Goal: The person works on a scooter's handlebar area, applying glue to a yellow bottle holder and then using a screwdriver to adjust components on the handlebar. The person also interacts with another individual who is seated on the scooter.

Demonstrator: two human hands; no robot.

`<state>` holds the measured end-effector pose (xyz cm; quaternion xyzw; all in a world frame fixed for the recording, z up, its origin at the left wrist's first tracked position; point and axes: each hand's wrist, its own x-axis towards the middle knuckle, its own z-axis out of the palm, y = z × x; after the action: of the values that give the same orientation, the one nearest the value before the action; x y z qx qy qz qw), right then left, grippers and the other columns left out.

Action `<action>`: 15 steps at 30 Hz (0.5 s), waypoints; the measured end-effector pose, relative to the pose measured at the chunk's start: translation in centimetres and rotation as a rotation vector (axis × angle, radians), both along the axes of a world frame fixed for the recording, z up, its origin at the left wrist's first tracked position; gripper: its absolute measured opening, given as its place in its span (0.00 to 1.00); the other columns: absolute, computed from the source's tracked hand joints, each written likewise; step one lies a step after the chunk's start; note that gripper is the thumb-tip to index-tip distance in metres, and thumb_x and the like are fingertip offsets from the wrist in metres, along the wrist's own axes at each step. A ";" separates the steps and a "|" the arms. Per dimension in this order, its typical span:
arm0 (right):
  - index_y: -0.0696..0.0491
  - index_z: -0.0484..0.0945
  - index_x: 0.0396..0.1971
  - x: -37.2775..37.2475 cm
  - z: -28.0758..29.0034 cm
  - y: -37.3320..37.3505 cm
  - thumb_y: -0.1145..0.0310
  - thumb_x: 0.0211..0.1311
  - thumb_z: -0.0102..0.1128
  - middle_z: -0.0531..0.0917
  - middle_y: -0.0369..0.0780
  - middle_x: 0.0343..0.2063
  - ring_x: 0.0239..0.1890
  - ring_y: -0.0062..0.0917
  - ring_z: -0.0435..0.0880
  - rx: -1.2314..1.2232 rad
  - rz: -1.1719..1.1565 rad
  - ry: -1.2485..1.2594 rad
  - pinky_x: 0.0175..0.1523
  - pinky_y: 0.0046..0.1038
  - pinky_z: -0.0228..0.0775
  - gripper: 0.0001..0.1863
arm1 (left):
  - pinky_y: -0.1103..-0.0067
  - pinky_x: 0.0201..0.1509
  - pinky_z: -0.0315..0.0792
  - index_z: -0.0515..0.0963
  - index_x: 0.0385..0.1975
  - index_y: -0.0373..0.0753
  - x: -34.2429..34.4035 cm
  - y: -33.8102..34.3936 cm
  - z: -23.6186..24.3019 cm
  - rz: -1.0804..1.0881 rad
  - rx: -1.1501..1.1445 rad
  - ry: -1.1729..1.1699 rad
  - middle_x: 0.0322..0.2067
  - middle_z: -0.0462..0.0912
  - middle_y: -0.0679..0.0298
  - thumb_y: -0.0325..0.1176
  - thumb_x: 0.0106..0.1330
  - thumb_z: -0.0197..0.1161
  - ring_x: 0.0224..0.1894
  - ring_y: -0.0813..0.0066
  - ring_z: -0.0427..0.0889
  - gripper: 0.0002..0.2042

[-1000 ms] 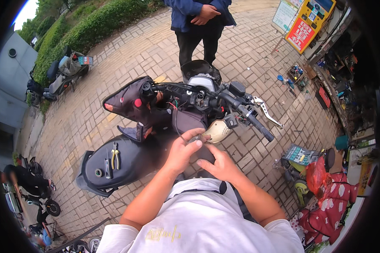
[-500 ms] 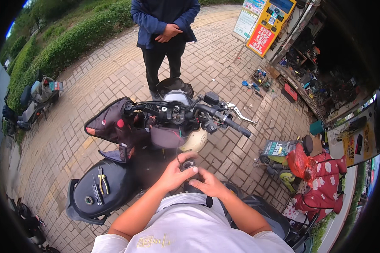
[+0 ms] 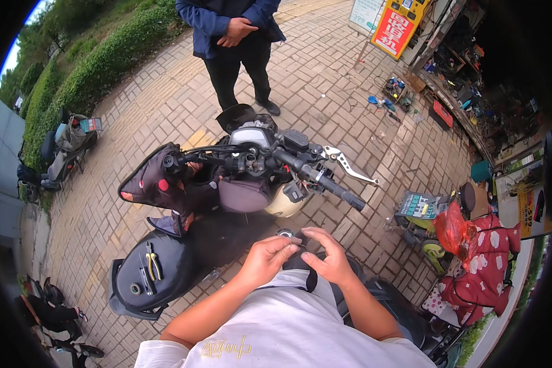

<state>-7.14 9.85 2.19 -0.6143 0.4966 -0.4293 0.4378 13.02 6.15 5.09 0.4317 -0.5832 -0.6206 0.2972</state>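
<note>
My left hand (image 3: pixel 268 257) is closed in front of my body, its thumb and fingertips pinched together. A small dark round part with a pale rim (image 3: pixel 284 233) shows just beyond those fingertips, mostly hidden by them. My right hand (image 3: pixel 329 257) is close beside it, fingers curved and apart, its thumb near the left fingertips. Beyond my hands stands a motorcycle with bare right handlebar grip (image 3: pixel 343 195), silver brake lever (image 3: pixel 351 167) and dark patterned hand cover (image 3: pixel 150 178) on the left. A cream rounded shell (image 3: pixel 282 207) hangs below the bar.
On the black seat (image 3: pixel 181 260) at left lie yellow-handled pliers (image 3: pixel 153 262), a slim metal tool (image 3: pixel 145 281) and a tape roll (image 3: pixel 135 288). A person in a blue jacket (image 3: pixel 205 30) stands beyond the motorcycle. A scooter with a red padded cover (image 3: pixel 481 264) is at right.
My hands have shifted right; the right fingers have spread from the round part, and the left hand now covers more of it. The view has turned slightly, and the standing person's feet have moved apart.
</note>
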 end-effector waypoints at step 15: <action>0.61 0.81 0.34 -3.5 -0.9 -5.3 0.77 0.60 0.65 0.83 0.41 0.29 0.32 0.22 0.80 0.002 0.035 -0.146 0.35 0.24 0.71 0.05 | 0.84 0.37 0.71 0.80 0.36 0.32 -7.2 -1.8 1.4 0.444 -0.026 0.090 0.37 0.78 0.66 0.27 0.68 0.63 0.32 0.83 0.74 0.04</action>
<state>-10.66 4.57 1.30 -0.5895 0.4529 -0.4648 0.4809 5.78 4.33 6.53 0.5175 -0.4677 -0.5512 0.4579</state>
